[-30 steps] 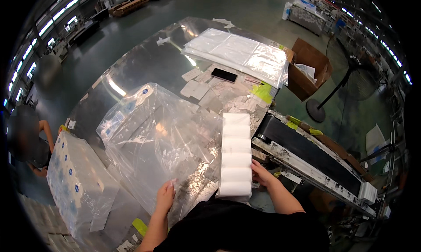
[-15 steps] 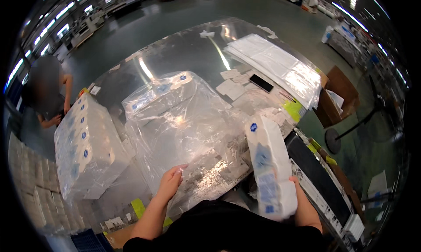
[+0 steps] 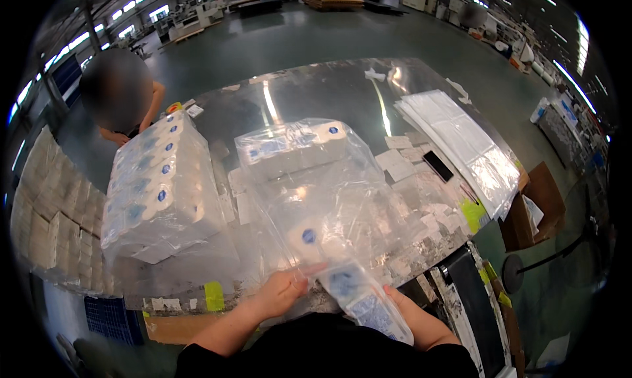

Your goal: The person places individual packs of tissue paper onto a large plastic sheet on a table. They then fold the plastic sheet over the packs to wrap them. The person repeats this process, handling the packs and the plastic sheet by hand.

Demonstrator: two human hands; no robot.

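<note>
White oblong pack [image 3: 368, 304] in curled right hand [image 3: 403, 307], crinkly clear film [image 3: 309, 197] in pinched left hand [image 3: 284, 292]

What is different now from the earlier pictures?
The right hand has turned the white pack print-side up and swung it leftward from beside the conveyor; its far end now shows through the clear bag. Left hand stays at the bag; phone unmoved.

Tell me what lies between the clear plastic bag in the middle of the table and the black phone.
In the head view, pale paper slips lie on the table between the clear bag and the black phone.
</note>
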